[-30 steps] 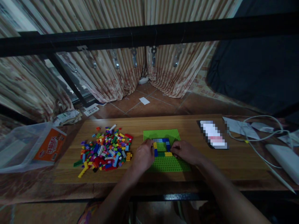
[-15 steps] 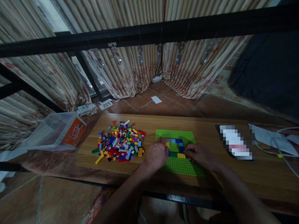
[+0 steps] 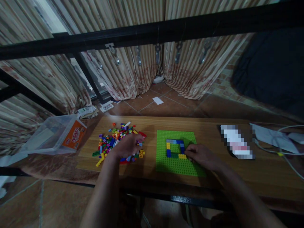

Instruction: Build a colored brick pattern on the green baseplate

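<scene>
A green studded baseplate [image 3: 163,166] lies on the wooden table. On it, blue, yellow, green and grey bricks form a square ring [image 3: 181,147] around a bare green middle. My right hand [image 3: 198,154] rests at the ring's right side, fingers curled and pressed together by the near right corner. Whether a brick is between those fingertips is hidden. To the left lies a heap of loose coloured toy bricks [image 3: 110,142]. My left hand [image 3: 129,145] is over this heap, its fingers stretched apart toward the bricks at the right edge and covering part of the pile.
A clear plastic bin [image 3: 53,134] with an orange label stands left of the table [image 3: 147,126]. At the right lie a dark-edged, pixelated flat object [image 3: 237,142], white paper [image 3: 275,136] and a white cable [image 3: 289,164]. A black bar [image 3: 133,34] with hooks crosses above.
My left hand has moved left from the brick ring to the loose heap, uncovering the ring's left side. My right hand stays by the ring's right side. The view has shifted slightly.
</scene>
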### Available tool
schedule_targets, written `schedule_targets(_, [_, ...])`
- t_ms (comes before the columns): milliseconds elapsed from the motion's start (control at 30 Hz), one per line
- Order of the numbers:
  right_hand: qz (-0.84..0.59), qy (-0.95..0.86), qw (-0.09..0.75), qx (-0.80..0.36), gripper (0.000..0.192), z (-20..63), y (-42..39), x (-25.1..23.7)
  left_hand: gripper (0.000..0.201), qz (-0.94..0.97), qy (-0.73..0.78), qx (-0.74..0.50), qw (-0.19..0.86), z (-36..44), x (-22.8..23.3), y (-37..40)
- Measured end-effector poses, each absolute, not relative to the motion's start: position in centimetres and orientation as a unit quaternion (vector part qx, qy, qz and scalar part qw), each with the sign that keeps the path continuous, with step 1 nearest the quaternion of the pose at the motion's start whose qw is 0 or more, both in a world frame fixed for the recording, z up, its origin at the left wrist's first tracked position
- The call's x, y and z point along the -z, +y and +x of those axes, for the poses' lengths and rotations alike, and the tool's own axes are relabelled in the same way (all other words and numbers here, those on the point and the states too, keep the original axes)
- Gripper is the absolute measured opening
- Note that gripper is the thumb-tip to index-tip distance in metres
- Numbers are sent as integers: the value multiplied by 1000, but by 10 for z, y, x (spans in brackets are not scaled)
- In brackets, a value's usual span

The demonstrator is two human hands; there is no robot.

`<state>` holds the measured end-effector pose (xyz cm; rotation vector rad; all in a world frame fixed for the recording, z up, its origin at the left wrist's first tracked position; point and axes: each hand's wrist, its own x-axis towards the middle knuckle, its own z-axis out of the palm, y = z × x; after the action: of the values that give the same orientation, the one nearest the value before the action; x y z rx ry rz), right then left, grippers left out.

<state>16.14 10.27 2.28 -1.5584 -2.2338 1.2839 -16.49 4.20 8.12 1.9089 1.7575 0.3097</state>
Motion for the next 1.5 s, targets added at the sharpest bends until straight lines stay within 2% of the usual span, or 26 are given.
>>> schedule_targets(133, [-515,-742,69,-424,25,162,104,-20,32,693,669,-63,259,-169,-84,28])
schedule_targets(300, [-512,-754,65,-407,28,161,104,-23,38,715,658,-56,229,-156,-81,18])
schedule_targets(733, [-524,-750,55,-400,28,160,104,-25,24,761,629,-11,161,-149,-69,23])
schedule_targets(1033, [-518,-754,75,-396,27,161,103,-20,20,735,635,-102,216,-147,-76,24])
schedule_targets(1267, [-514,-760,63,-393,31,164,104,-13,22,706,573,-127,396,-110,-68,18])
schedule_targets(1500, [-520,-768,33,-372,37,166,104,-11,30,682,629,-112,355,-115,-57,23])
